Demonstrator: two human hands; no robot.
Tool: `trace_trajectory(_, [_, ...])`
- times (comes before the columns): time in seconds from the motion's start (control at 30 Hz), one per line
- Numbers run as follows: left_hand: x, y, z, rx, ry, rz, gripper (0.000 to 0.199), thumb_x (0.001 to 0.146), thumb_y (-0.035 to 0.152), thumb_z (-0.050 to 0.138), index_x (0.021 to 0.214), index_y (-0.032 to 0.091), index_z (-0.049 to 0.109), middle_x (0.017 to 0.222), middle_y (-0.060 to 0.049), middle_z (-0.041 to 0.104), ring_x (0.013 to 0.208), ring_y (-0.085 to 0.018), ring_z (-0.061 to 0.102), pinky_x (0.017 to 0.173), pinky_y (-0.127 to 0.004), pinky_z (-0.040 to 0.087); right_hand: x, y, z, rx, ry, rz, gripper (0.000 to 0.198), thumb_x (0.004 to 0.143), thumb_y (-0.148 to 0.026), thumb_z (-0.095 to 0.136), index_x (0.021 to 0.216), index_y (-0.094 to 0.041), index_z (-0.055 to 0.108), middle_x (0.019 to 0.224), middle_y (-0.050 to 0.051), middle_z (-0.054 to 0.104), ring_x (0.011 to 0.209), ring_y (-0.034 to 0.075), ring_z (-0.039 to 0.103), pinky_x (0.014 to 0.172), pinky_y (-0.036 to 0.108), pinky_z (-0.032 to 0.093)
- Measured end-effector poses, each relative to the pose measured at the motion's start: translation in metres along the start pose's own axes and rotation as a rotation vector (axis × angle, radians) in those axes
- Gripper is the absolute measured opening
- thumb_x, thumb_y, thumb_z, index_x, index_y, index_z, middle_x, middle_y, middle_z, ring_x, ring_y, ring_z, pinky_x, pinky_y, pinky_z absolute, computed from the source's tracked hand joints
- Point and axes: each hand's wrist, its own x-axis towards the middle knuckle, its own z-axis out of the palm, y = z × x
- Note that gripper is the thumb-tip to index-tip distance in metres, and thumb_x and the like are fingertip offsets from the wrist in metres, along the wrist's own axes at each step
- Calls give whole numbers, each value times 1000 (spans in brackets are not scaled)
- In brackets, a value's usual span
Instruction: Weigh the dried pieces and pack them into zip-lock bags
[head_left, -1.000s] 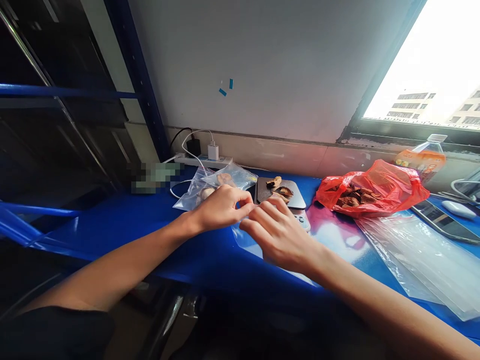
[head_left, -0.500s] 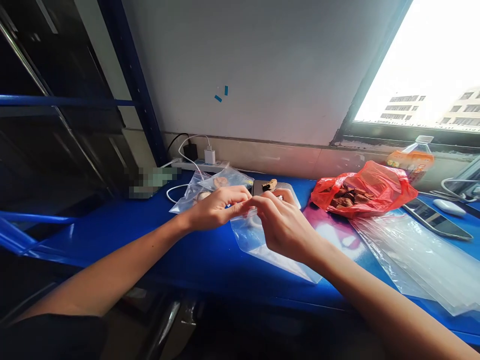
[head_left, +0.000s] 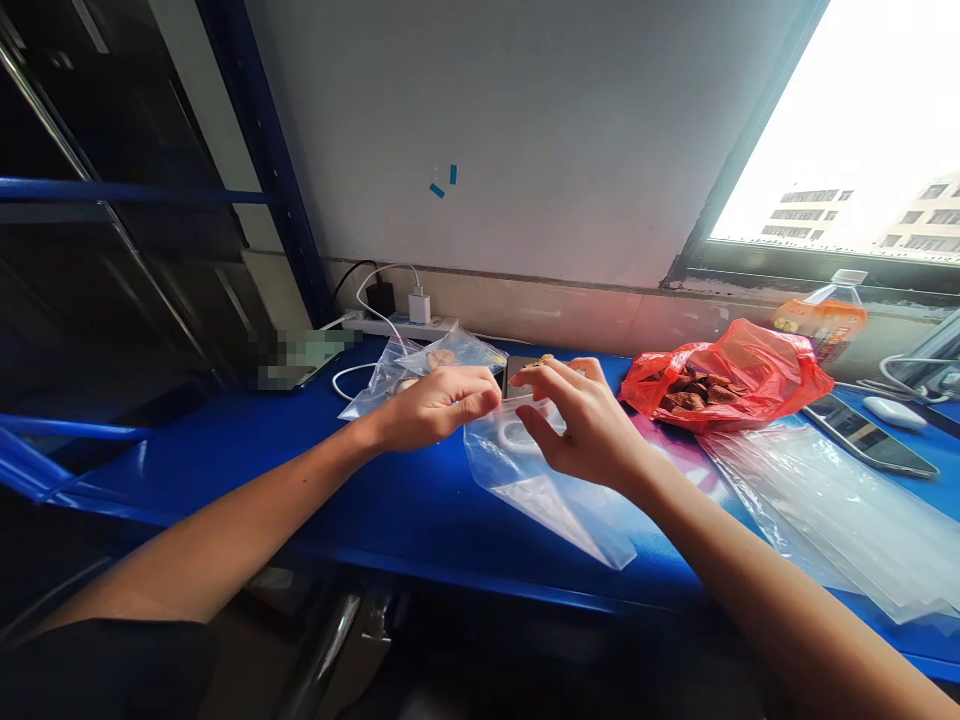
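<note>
Blue and glossy, the worktop [head_left: 225, 460] runs along a grey wall under a bright window at the right. Seen from the head camera, the person's left hand [head_left: 431, 405] pinches the top edge of a clear zip bag [head_left: 540, 485] between thumb and fingers, while the right hand [head_left: 589, 425] grips the same edge just beside it, fingers spread; the bag's mouth is lifted between the two hands and its body trails down onto the worktop toward the person. Just behind the hands sits a small dark scale [head_left: 517, 372], mostly hidden, with a brown piece [head_left: 541, 361] showing on it. To the left of it lie filled clear bags [head_left: 420, 362], and behind those a power strip [head_left: 405, 322] with a white charger against the wall. Right of the hands rests a red plastic bag [head_left: 731, 375] holding brown dried pieces, then a stack of empty clear bags [head_left: 825, 510], a phone [head_left: 870, 435] and an orange-labelled bottle [head_left: 825, 315] on the sill.
</note>
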Motion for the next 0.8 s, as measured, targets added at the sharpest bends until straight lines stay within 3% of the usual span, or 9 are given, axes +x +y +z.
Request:
trace_trajectory(0.17, [-2,-4,-9,-47,127,-22,48,94,53,36,82,15,61,83,-6,59,75,-15,54,71,-28,45,5,5,-8,-3,12,35,6,84,-20,53,81,-18,57,77,-1,64,65,12,53,84,36,33])
trace_trajectory(0.3, [-3,-6,-14,-167,369,3,47,94,55,36,110,17,58,95,-7,61,81,-17,58,78,-31,48,5,11,-22,29,247,166,10,82,-17,50,73,-19,56,68,-2,64,58,11,53,74,32,40])
trace_trajectory(0.37, [-3,-7,-14,-115,471,1,51,95,54,34,125,17,51,102,-8,62,86,-18,59,82,-33,49,4,16,-30,74,375,306,9,82,-22,51,74,-20,55,65,0,64,56,12,55,66,30,42])
trace_trajectory(0.43, [-3,-7,-12,11,528,-16,53,95,53,34,128,15,49,107,-10,62,92,-20,59,87,-36,48,4,21,-35,81,434,415,10,82,-26,53,76,-19,56,61,1,63,54,13,57,61,29,44])
trace_trajectory(0.53, [-2,-7,-7,252,539,-5,55,93,55,39,132,16,47,122,-13,59,110,-25,55,98,-41,43,4,21,-31,36,415,461,10,82,-28,54,76,-19,57,57,0,63,51,14,58,59,30,45])
trace_trajectory(0.6, [-2,-6,0,432,528,39,63,89,58,45,138,19,40,138,-14,49,127,-29,44,107,-46,34,5,13,-22,84,360,466,10,81,-27,54,76,-19,56,55,-1,62,50,14,57,58,29,45])
trace_trajectory(0.7, [-3,-5,17,612,426,97,90,77,67,58,147,21,23,151,-16,31,140,-36,24,113,-55,22,5,-9,-5,322,226,457,10,83,-27,52,82,-19,57,56,-1,61,48,12,57,53,25,44])
trace_trajectory(0.8, [-4,-7,35,616,310,136,108,69,72,62,149,24,7,153,-19,25,140,-39,25,111,-63,20,4,-32,6,531,114,384,13,86,-25,50,93,-17,58,61,-1,63,52,11,59,54,23,45])
